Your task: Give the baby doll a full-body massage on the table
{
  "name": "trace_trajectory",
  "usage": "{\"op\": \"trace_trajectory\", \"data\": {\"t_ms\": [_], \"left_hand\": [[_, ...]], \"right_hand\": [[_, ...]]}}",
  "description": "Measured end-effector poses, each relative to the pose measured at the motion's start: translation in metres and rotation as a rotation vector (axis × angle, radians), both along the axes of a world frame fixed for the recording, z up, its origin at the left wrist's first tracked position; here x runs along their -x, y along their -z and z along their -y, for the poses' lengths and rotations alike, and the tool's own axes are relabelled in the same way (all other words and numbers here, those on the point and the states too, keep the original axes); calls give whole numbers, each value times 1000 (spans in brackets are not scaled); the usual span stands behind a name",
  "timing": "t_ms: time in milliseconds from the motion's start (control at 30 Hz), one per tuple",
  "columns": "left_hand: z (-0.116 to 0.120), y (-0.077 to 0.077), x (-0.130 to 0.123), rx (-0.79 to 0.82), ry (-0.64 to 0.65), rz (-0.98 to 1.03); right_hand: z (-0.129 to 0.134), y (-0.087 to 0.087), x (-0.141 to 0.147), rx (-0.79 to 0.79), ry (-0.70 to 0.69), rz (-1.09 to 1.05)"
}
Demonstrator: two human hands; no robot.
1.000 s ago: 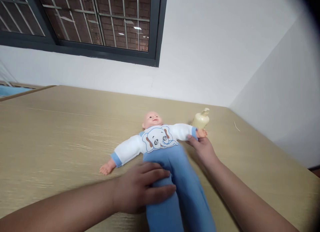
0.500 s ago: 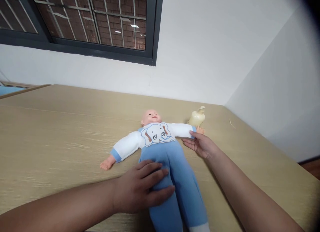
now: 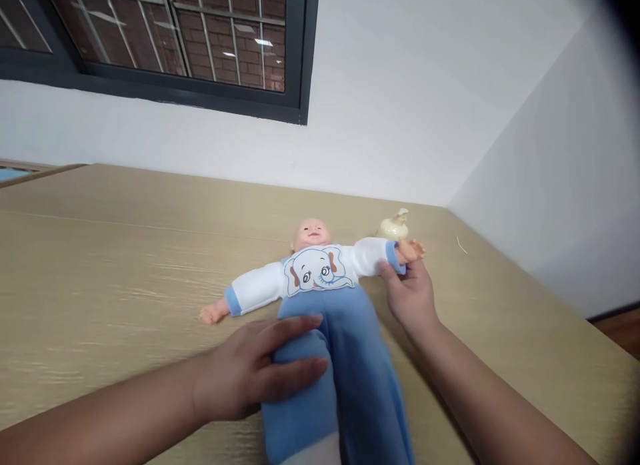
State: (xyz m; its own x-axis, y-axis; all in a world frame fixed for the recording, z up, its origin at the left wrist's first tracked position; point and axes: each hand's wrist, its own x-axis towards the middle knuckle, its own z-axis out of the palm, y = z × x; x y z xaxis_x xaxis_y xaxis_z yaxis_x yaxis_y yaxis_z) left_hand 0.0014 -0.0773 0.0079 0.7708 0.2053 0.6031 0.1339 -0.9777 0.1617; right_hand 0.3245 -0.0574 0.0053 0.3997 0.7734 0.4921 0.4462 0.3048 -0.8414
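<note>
A baby doll (image 3: 345,318) lies on its back on the table, its head away from me. It wears a white top with an elephant face and blue trousers. My left hand (image 3: 250,368) is around the doll's leg on the left, thumb and forefinger over the trousers; the other fingers are hidden. My right hand (image 3: 413,298) grips the blue cuff of the doll's arm on the right, thumb on top, and holds it a little raised. Just behind that arm stands a cream pump bottle (image 3: 393,226), its lower part covered by the arm.
The wooden table (image 3: 125,265) reaches back to a white wall. A dark-framed window (image 3: 200,95) with bars is above it on the left. A thin pale strip (image 3: 461,244) lies right of the bottle. The table's right edge slopes towards me.
My right hand has lifted the doll's arm, which now covers more of the bottle. My left hand has moved left and closed around the leg, which has shifted left too.
</note>
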Motion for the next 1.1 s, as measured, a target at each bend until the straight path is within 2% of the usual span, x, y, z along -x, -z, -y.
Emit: {"op": "trace_trajectory", "data": {"t_ms": [133,333,500,667,767,867,967,1033,1100], "left_hand": [[-5,-1,-4,95,81,49],[-19,2,-15,310,117,147],[-26,0,-19,471,87,211],[-28,-1,-23,485,85,230],[-26,0,-23,453,85,229],[-21,-1,-19,362,86,209],[-15,-3,-14,218,96,179],[-10,-4,-12,130,90,157],[-6,-3,-11,60,59,123]], "right_hand": [[10,-1,15,-35,-92,209],[19,-3,26,98,-445,701],[17,-7,28,135,-446,831],[18,-15,31,122,-429,890],[18,-14,32,117,-411,859],[12,-4,24,48,-377,738],[-3,9,8,4,-294,454],[-14,16,-3,37,-208,232],[-25,23,-13,72,-188,-33]]}}
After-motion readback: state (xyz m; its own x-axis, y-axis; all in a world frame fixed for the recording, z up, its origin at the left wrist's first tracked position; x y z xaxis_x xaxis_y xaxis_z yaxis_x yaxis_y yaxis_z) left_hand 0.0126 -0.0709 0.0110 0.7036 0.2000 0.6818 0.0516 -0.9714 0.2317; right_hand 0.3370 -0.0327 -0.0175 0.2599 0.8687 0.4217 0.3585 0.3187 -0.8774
